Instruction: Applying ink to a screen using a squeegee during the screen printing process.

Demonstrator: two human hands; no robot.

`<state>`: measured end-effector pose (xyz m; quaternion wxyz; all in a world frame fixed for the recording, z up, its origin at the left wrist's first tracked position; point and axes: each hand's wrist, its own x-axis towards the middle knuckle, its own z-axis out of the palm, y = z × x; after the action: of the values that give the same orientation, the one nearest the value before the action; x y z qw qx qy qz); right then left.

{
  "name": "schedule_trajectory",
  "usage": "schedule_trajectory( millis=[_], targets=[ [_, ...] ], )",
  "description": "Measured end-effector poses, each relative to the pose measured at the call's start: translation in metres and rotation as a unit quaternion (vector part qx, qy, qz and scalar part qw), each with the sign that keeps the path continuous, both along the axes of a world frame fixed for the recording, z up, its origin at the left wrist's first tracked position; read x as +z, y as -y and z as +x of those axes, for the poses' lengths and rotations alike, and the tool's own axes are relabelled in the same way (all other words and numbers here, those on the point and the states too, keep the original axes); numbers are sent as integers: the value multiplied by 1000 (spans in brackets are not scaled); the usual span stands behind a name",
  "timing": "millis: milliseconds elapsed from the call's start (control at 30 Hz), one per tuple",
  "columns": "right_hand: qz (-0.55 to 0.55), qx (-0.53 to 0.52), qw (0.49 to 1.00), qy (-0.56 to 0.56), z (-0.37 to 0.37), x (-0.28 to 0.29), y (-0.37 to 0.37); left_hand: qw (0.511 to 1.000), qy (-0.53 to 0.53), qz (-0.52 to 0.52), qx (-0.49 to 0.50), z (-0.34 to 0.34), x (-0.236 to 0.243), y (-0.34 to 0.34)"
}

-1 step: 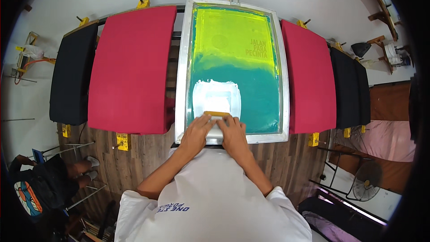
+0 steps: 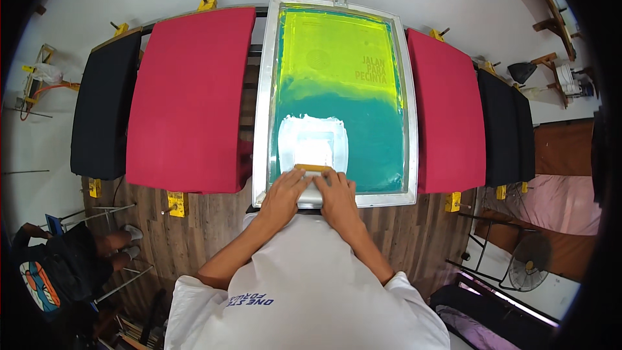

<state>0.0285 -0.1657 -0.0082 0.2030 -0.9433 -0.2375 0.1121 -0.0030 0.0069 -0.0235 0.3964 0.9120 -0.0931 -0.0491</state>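
A screen-printing frame (image 2: 262, 104) with a silver metal rim lies in front of me. Its mesh is yellow-green at the far end and teal toward me. White ink (image 2: 313, 143) forms a wet patch on the near left part of the mesh. Both my hands grip a squeegee (image 2: 313, 168) at the near end of the frame. Its yellowish edge shows above my fingertips, with a silver body below. My left hand (image 2: 285, 196) is closed on its left end, my right hand (image 2: 337, 196) on its right end. The undersides of the fingers are hidden.
Red fabric-covered boards (image 2: 188, 104) stand on both sides of the frame, with black-covered boards (image 2: 100, 104) farther out. Yellow clamps (image 2: 175, 203) hold their ends. A seated person (image 2: 71, 259) is at lower left; a fan (image 2: 531, 262) stands at lower right above the wooden floor (image 2: 214, 227).
The squeegee's yellowish edge has shifted slightly toward me. Both hands keep their hold, and the white patch looks the same.
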Motion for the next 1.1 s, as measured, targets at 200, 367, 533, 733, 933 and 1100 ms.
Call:
schedule_trajectory(
  millis=[200,367,533,733,933,1100],
  targets=[
    [-22,14,1000,3,31,12,-3,999,13,-28,-8,25,7,-9],
    [-35,15,999,31,90,4,-16,997,67,-48,5,79,-4,-14],
    [-7,12,1000,5,58,-3,-2,999,9,-28,17,46,-9,-2],
    [28,18,999,-24,12,7,18,999,-19,-41,-1,1,14,13],
    [-32,56,997,-49,68,25,7,995,-75,-66,-8,54,26,-2],
    [-27,66,997,-24,144,10,-13,997,-63,30,-38,130,16,-27]
  ],
)
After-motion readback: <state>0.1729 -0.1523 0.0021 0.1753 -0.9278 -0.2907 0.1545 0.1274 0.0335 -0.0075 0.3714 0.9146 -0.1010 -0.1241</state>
